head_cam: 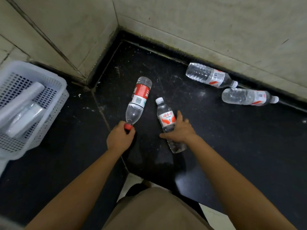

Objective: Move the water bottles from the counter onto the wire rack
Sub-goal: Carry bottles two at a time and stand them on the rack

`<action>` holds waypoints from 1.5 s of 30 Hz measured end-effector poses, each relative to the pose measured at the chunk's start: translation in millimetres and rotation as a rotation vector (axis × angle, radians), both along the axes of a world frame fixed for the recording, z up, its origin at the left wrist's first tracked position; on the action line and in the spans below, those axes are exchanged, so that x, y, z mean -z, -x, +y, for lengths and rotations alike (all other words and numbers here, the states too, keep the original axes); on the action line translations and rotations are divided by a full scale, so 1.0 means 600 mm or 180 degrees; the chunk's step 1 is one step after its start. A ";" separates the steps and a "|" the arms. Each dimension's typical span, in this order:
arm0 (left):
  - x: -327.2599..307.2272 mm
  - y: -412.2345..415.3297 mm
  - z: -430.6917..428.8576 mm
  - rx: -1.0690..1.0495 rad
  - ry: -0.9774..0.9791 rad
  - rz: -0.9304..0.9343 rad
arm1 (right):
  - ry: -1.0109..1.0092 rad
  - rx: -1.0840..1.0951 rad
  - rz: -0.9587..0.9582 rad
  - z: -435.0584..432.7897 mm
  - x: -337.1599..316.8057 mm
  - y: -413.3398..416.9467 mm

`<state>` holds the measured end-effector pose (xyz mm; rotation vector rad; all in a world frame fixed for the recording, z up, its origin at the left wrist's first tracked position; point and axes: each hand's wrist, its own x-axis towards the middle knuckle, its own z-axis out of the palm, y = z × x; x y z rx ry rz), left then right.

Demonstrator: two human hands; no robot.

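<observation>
On the tabletop (216,138), right of the white basket (33,63), are laid: the red-labelled bottle (138,100), nearest, held by its red cap (127,126) in the curled left grip (120,138); the white-capped bottle (167,120), covered by the spread-fingered right grip (180,130); a third bottle (208,75) and a fourth bottle (247,97), farthest, beside the wall (199,30).

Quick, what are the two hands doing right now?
Left hand: grips the red-capped bottle at its top.
Right hand: open, fingers spread over the white-capped bottle.

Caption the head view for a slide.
Left hand grips a red-capped bottle by its cap; right hand rests on a white-capped bottle on the counter.
</observation>
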<state>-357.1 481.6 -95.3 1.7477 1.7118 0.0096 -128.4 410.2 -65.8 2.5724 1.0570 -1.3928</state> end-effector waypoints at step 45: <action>-0.182 -0.151 -0.038 0.0687 0.0094 -0.2348 | -0.2720 0.1952 0.0564 -0.237 -0.134 -0.060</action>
